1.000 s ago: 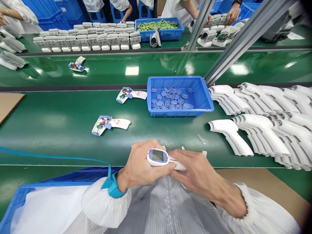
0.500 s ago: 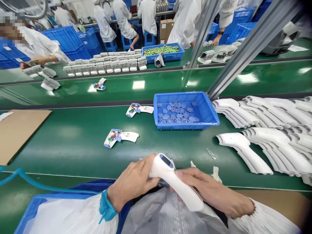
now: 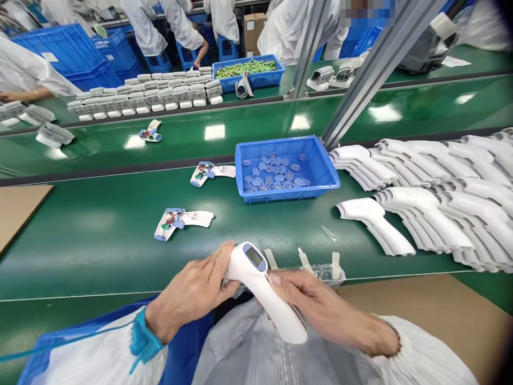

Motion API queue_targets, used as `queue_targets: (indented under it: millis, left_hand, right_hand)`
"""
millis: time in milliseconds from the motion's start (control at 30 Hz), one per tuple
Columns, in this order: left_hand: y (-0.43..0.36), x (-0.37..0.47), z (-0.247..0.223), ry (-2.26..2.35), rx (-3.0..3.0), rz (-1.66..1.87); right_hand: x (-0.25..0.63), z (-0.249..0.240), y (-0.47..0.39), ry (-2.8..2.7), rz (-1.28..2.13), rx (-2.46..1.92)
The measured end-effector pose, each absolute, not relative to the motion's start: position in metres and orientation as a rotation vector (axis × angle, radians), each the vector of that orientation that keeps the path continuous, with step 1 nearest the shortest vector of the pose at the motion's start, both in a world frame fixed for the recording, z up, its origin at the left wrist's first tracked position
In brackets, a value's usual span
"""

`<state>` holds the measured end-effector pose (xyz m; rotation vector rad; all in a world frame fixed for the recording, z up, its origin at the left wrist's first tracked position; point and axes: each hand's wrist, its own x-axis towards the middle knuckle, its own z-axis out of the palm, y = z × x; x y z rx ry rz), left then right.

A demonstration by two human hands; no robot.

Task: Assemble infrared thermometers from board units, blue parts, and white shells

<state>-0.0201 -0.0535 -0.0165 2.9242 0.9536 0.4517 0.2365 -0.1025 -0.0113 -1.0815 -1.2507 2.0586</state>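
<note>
A white infrared thermometer (image 3: 272, 305) with a blue-rimmed display is held between both hands in front of my body, its handle slanting down to the right. My left hand (image 3: 196, 286) is closed around its head end. The fingers of my right hand (image 3: 316, 299) grip the handle from the right side, the thumb close under the display. Beyond my hands, two opened thermometer halves with wires inside lie on the green surface: a nearer one (image 3: 180, 222) and a farther one (image 3: 210, 172) against the blue tray.
The blue tray (image 3: 288, 195) holds several small blue-grey parts. White shell halves (image 3: 372, 219) are stacked at the right. Clear plastic with pale strips (image 3: 331, 267) lies at the near edge. A metal post (image 3: 364, 75) rises behind the tray. Cardboard (image 3: 20, 208) lies at left; co-workers are beyond.
The view has shifted, so the surroundings sit further left and slightly higher. Both hands still hold the thermometer, with little change in grip.
</note>
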Motion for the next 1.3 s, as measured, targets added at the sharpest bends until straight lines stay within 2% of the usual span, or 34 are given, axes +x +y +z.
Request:
queue_targets:
  millis: [200, 400, 700, 900, 1067, 1300]
  left_hand:
    - [-0.053, -0.034, -0.007, 0.914, 2.719, 0.397]
    - [-0.059, -0.032, -0.023, 1.094, 2.562, 0.369]
    - [-0.076, -0.026, -0.031, 1.132, 2.505, 0.404]
    - [-0.083, -0.023, -0.033, 1.321, 2.503, 0.448]
    - [-0.087, -0.021, -0.03, 1.327, 2.523, 0.473]
    - [-0.09, -0.017, -0.032, 1.294, 2.465, 0.477]
  right_hand:
    - [0.24, -0.01, -0.101, -1.363, 2.016, -0.917]
    - [0.218, 0.008, -0.114, -1.574, 1.644, -1.263]
    - [0.197, -0.014, -0.118, -1.645, 1.161, -1.74]
    - [0.21, 0.006, -0.118, -1.51, 1.578, -1.404]
    - [0.221, 0.013, -0.116, -1.272, 1.865, -1.321]
    - [0.216, 0.012, -0.126, -1.462, 1.83, -1.336]
